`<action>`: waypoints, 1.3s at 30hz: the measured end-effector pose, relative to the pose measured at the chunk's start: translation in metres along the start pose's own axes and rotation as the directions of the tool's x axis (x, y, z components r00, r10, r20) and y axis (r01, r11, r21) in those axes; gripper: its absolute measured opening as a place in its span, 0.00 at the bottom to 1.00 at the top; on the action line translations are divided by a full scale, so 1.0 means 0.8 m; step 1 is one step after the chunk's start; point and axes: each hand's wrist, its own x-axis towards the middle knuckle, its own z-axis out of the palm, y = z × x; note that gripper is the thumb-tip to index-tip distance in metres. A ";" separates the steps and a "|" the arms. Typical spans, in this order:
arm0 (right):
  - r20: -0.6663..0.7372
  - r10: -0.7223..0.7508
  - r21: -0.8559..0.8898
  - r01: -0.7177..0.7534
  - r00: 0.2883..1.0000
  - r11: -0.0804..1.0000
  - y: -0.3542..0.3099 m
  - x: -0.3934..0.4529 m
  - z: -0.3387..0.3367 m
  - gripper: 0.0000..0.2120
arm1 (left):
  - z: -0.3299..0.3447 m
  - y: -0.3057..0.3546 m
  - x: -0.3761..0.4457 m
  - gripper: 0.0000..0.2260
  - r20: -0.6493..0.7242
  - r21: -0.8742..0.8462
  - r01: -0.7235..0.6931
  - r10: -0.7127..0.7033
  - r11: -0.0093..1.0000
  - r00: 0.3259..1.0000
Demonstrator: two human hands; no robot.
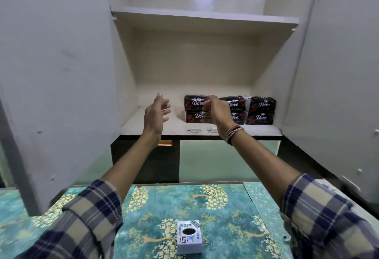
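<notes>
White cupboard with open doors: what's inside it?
Six dark Dove packets in three stacks of two on the lower shelf. The right hand covers parts of two stacks; anything behind them is hidden.

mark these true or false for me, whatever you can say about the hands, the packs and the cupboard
1. Six Dove packs sit on the lower shelf in three stacks of two. True.
2. The left hand holds a pack. False: it is open, beside the packs, holding nothing.
3. The right hand is at the leftmost stack. True.
4. The cupboard doors are closed. False: both stand open.
5. The Dart box is on the shelf. False: it stands on the patterned table below.
</notes>
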 end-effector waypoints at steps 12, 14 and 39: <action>-0.128 0.027 -0.124 -0.043 0.991 0.991 -0.010 0.150 -0.044 0.16 | 0.053 -0.025 0.097 0.28 0.010 -0.096 0.095 -0.094 0.991 0.995; -0.109 0.059 -0.137 -0.073 0.992 0.988 -0.011 0.179 -0.044 0.20 | 0.058 -0.028 0.114 0.27 -0.001 -0.086 0.095 -0.096 0.992 0.995; 0.325 0.298 -0.925 0.235 0.898 0.299 -0.016 0.303 0.063 0.22 | 0.075 -0.069 0.243 0.22 -0.132 -0.087 0.006 -0.017 0.996 0.991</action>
